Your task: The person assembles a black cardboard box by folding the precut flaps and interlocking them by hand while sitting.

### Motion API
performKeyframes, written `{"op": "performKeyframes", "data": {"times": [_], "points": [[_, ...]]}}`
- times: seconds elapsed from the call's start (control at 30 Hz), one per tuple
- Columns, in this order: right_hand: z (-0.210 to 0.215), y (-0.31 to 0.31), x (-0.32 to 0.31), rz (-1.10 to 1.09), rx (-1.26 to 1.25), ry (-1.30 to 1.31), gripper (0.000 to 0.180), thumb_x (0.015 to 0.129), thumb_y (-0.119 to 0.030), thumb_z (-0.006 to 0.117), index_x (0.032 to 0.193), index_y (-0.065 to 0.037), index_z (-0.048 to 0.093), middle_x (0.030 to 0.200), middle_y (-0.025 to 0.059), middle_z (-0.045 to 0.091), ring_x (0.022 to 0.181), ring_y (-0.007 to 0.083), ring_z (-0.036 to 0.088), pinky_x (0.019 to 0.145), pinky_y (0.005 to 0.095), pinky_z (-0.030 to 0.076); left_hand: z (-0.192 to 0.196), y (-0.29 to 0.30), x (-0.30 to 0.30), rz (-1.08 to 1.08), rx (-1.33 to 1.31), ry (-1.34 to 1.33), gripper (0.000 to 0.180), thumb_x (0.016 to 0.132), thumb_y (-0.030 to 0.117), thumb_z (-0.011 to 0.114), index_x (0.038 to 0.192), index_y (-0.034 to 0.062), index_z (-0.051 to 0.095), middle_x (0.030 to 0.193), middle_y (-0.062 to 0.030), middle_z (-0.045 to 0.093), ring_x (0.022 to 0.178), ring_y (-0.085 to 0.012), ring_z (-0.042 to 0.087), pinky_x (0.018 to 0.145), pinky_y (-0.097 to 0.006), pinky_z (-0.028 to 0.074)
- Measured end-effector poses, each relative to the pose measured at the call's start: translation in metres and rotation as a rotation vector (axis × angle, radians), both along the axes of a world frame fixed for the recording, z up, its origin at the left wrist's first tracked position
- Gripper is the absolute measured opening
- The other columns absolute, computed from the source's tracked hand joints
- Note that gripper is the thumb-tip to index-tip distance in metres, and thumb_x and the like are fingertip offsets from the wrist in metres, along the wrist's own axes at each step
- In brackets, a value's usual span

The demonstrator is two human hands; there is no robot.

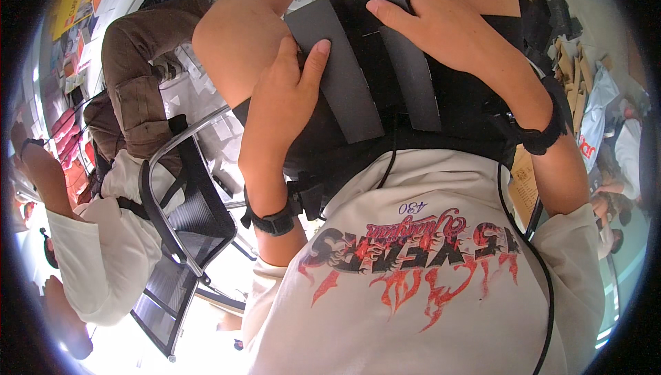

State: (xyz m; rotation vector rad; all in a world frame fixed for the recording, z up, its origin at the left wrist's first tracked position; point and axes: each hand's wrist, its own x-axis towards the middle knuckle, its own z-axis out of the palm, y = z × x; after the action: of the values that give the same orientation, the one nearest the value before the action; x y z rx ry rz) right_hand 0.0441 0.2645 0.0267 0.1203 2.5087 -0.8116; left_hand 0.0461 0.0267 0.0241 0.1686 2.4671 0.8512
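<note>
Two black card strips lie slanted across my lap, over black shorts (475,103). The wider card strip (344,89) is on the left, with my left hand (286,89) closed on its left edge. The thumb rests along that edge, and the other fingers are mostly hidden. On the right is a narrower card strip (413,82), which looks creased near its upper part. My right hand (441,20) grips its top end, the thumb on the near side and the fingers over the far edge. Whether the strips join underneath is hard to see.
A black mesh chair (200,196) with a metal frame stands close on my left. Beside it sits another person in brown trousers (134,79). At right are brown cardboard pieces (568,76) and a white plastic bag (597,113). A black cable (544,265) runs down my shirt.
</note>
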Motion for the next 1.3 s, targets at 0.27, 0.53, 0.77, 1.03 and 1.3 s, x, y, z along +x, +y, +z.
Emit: {"op": "performKeyframes", "data": {"times": [0.27, 0.53, 0.77, 1.03, 1.3], "points": [[0.011, -0.004, -0.004, 0.004, -0.014, 0.009, 0.07, 0.098, -0.049, 0.052, 0.121, 0.017, 0.052, 0.105, 0.0434, 0.062, 0.101, 0.0545, 0.063, 0.091, 0.0525, 0.05, 0.0, -0.004, -0.005, 0.006, -0.017, -0.022, 0.049, 0.102, 0.043, 0.053, 0.096, -0.0053, 0.053, 0.083, -0.0336, 0.063, 0.085, -0.0538, 0.06, 0.075, -0.055, 0.047], [0.011, -0.005, -0.005, 0.012, -0.01, -0.003, 0.07, 0.098, -0.049, 0.051, 0.119, 0.017, 0.052, 0.102, 0.0427, 0.063, 0.098, 0.0547, 0.064, 0.088, 0.0527, 0.051, -0.001, -0.006, -0.005, 0.002, -0.018, -0.035, 0.05, 0.102, 0.045, 0.053, 0.095, -0.0048, 0.052, 0.083, -0.0328, 0.063, 0.085, -0.0534, 0.061, 0.075, -0.054, 0.047], [-0.014, -0.006, 0.009, -0.064, -0.08, 0.14, 0.062, 0.098, -0.053, 0.054, 0.121, 0.004, 0.059, 0.089, 0.0258, 0.068, 0.086, 0.0388, 0.068, 0.082, 0.0426, 0.05, 0.001, -0.007, -0.002, -0.009, -0.018, -0.023, 0.05, 0.102, 0.045, 0.053, 0.095, -0.0047, 0.052, 0.084, -0.0323, 0.063, 0.085, -0.0529, 0.06, 0.075, -0.054, 0.047], [0.011, -0.007, -0.001, 0.006, 0.005, 0.005, 0.069, 0.098, -0.049, 0.051, 0.117, 0.016, 0.053, 0.102, 0.0431, 0.062, 0.098, 0.0546, 0.064, 0.087, 0.053, 0.052, 0.003, -0.006, 0.0, -0.004, -0.022, -0.029, 0.05, 0.102, 0.044, 0.053, 0.096, -0.0053, 0.052, 0.084, -0.0328, 0.063, 0.085, -0.0532, 0.06, 0.075, -0.054, 0.047], [0.005, -0.007, 0.002, 0.001, 0.028, 0.04, 0.069, 0.098, -0.05, 0.051, 0.117, 0.016, 0.054, 0.1, 0.0434, 0.062, 0.096, 0.0548, 0.064, 0.086, 0.0532, 0.052, 0.0, -0.007, 0.0, -0.012, -0.024, -0.018, 0.05, 0.102, 0.044, 0.053, 0.096, -0.0049, 0.052, 0.084, -0.0328, 0.064, 0.085, -0.0532, 0.061, 0.074, -0.054, 0.047]]}}
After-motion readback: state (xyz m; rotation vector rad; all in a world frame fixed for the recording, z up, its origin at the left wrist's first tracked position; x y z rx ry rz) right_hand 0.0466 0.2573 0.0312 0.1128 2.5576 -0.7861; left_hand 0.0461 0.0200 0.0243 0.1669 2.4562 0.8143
